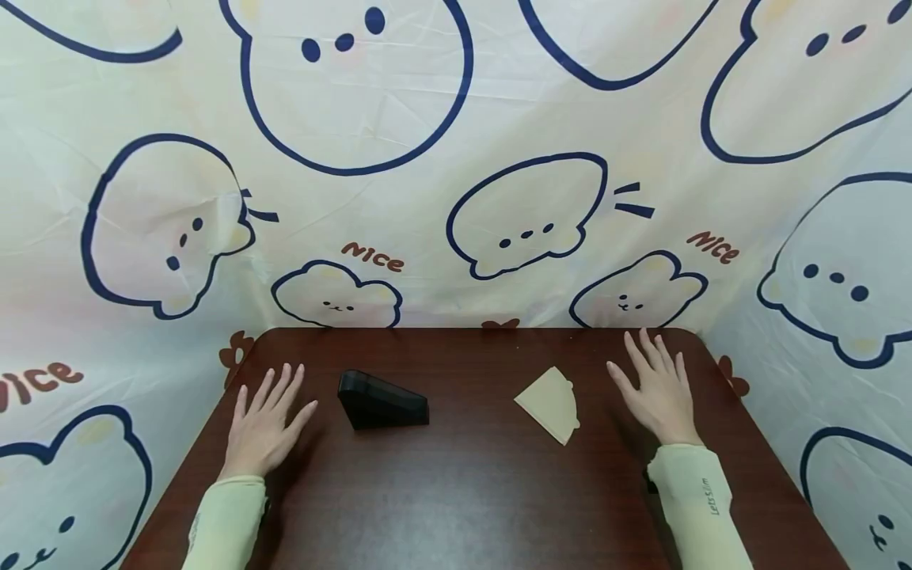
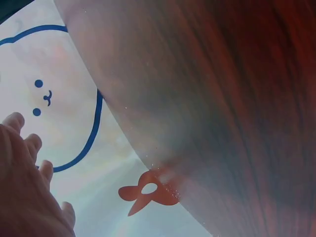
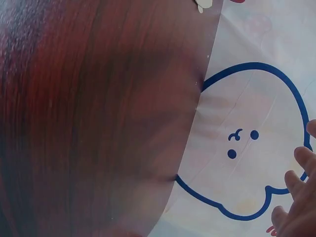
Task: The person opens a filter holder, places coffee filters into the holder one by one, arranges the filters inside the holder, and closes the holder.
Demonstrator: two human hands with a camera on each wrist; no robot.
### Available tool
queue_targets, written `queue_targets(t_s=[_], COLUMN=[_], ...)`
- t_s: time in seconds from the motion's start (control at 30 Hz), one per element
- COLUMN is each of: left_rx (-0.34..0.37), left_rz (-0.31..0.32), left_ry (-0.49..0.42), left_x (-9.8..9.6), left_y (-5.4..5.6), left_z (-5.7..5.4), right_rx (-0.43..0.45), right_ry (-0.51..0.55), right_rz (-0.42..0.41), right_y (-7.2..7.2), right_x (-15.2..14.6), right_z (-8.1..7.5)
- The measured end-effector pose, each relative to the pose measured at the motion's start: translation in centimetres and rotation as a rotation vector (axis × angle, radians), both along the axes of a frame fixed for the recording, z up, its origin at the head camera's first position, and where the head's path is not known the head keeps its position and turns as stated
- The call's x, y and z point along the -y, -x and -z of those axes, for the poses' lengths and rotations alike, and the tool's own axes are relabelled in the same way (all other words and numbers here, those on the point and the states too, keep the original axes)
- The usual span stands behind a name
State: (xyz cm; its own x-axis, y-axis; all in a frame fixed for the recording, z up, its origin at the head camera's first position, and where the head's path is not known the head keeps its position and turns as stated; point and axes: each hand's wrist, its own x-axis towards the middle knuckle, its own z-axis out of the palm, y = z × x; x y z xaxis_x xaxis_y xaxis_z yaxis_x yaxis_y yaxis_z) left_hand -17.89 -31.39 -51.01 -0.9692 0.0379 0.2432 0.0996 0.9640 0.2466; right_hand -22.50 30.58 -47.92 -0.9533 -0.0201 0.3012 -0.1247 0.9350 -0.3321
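On the dark table lies a black wedge-shaped object point(image 1: 381, 401), taller at its left end; its kind is unclear. To the right is a flat cream fan-shaped piece point(image 1: 552, 405) with small bumps along its curved edge; a bit of a cream thing point(image 3: 203, 4) shows at the top of the right wrist view. My left hand point(image 1: 264, 427), fingers spread, is left of the black object, apart from it. My right hand point(image 1: 659, 396) is spread to the right of the cream piece. Both hands hold nothing. Whether the palms touch the table cannot be told.
The brown table point(image 1: 456, 491) has rounded far corners. A pale cloth point(image 1: 420, 214) with blue-outlined bear faces hangs along its back and both sides, close to the edges. Light green sleeves point(image 1: 228, 514) cover both forearms.
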Motion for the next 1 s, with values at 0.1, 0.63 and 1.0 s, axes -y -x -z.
queue_targets(t_s=[0.1, 0.63, 1.0], left_rx=[0.003, 0.278, 0.286], left_rz=[0.021, 0.165, 0.145], left_ry=[-0.001, -0.385, -0.454], left_x=[0.2, -3.2, -5.5], left_y=[0.1, 1.3, 3.0], left_z=[0.3, 0.6, 1.2], right_rx=[0.003, -0.010, 0.000], right_ry=[0.000, 0.004, -0.024], right_rz=[-0.007, -0.116, -0.275], right_y=[0.1, 2.0, 3.0], right_x=[0.3, 6.5, 14.4], right_z=[0.0, -0.7, -2.3])
